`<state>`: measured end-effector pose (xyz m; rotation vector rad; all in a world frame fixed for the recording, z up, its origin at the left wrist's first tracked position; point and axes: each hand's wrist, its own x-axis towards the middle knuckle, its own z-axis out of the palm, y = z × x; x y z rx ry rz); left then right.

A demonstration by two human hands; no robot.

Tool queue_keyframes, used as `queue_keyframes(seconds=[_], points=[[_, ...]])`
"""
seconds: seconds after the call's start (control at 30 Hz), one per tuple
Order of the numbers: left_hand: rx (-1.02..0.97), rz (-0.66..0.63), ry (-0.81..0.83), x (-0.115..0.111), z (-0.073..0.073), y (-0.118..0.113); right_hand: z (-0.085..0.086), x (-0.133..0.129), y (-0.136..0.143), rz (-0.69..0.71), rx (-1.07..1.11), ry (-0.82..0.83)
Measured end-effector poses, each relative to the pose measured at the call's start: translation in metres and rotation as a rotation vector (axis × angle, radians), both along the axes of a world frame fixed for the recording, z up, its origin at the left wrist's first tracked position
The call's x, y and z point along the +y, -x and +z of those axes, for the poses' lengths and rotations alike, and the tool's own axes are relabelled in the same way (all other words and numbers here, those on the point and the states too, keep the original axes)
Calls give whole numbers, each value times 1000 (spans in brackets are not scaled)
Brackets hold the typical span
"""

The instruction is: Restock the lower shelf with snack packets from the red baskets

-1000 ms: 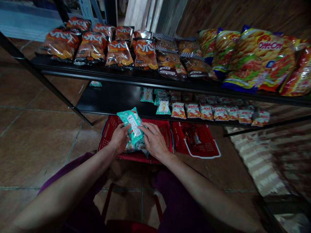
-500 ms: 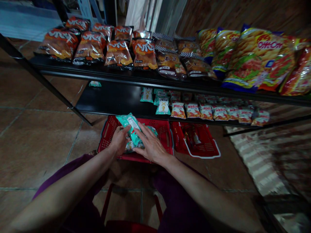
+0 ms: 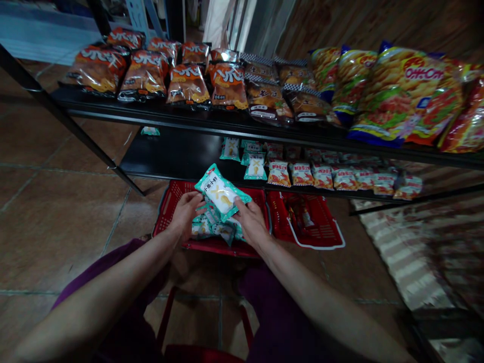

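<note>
A teal and white snack bag (image 3: pixel 220 194), printed side up, is in my right hand (image 3: pixel 251 222), thumb on its lower right corner. My left hand (image 3: pixel 185 214) is at the bag's left with fingers apart, seemingly holding nothing. Below both hands is a red basket (image 3: pixel 166 204) with several more teal bags (image 3: pixel 212 227) in it. Just behind, on the lower black shelf (image 3: pixel 170 154), similar teal bags (image 3: pixel 256 166) lie beside a row of small orange and white bags (image 3: pixel 301 174).
Orange bags (image 3: pixel 145 75), brown bags (image 3: pixel 268 101) and large yellow bags (image 3: pixel 401 96) line the upper shelf (image 3: pixel 151 116). A second red basket (image 3: pixel 325 224) with a white handle stands at the right. A slanted shelf post (image 3: pixel 75 126) is at the left.
The teal bag has been turned over to show its printed front and raised a little. My left hand has come off it, while my right hand has closed on its right corner.
</note>
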<state>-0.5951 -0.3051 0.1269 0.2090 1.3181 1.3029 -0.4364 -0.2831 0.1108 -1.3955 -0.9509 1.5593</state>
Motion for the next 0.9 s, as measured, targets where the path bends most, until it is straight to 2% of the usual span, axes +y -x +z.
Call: queue_keyframes(seconds=[0.07, 0.13, 0.23, 0.4, 0.5, 0.6, 0.7, 0.77, 0.9], points=[[-6, 5, 37, 3, -4, 3, -1, 0, 2, -101, 169, 141], [-68, -22, 43, 5, -6, 6, -1, -2, 4, -143, 272, 238], [-119, -21, 31, 6, -8, 9, 2, -9, 6, -128, 363, 333], [-51, 22, 42, 9, -6, 13, 4, -16, 7, -41, 375, 402], [10, 15, 42, 10, -7, 18, 4, -11, 3, 74, 262, 380], [81, -37, -20, 7, -8, 21, 4, -4, -1, 189, 90, 276], [85, -107, -45, 2, -8, 19, 2, -4, 0, 293, 115, 232], [47, -145, -33, 0, -7, 15, -1, -6, 3, 313, 178, 227], [68, -162, 21, -3, -1, 4, -11, -5, 5, 227, 195, 219]])
